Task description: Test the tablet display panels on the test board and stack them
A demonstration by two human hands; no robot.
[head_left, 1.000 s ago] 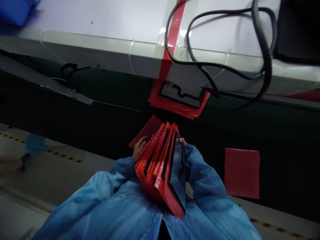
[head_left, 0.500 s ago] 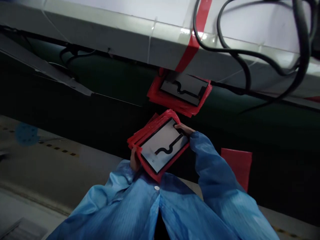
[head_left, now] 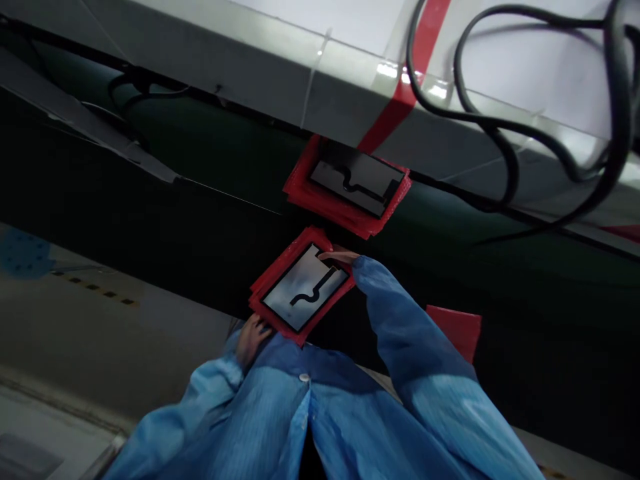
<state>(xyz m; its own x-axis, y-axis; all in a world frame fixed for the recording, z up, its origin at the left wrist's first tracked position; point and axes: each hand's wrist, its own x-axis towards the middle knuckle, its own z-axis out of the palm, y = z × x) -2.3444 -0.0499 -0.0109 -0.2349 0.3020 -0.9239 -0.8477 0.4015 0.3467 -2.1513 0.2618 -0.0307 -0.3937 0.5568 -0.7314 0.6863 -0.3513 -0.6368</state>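
A flat panel (head_left: 295, 283) with a silvery back, black border and curved black strip lies on a stack of red bubble-wrap bags (head_left: 280, 257), on the dark surface close to my body. My right hand (head_left: 341, 256) reaches over its upper right corner, fingers stretched out and lying along the edge. At the stack's lower left corner rests my left hand (head_left: 253, 339), its fingers apart against the red wrap. Some fingertips are hard to see in the dim light.
A second panel (head_left: 367, 190) sits on another red stack beyond, partly under the light shelf (head_left: 240, 73). Black cables (head_left: 515, 127) hang over the shelf's front at right. A separate red bag (head_left: 455, 330) lies beside my right sleeve. The dark surface (head_left: 200, 253) runs across.
The near panel and its stack have gone down and slightly left in view. My left hand has loosened from the wrapped edge and shows more fully. My right hand remains at the upper right corner.
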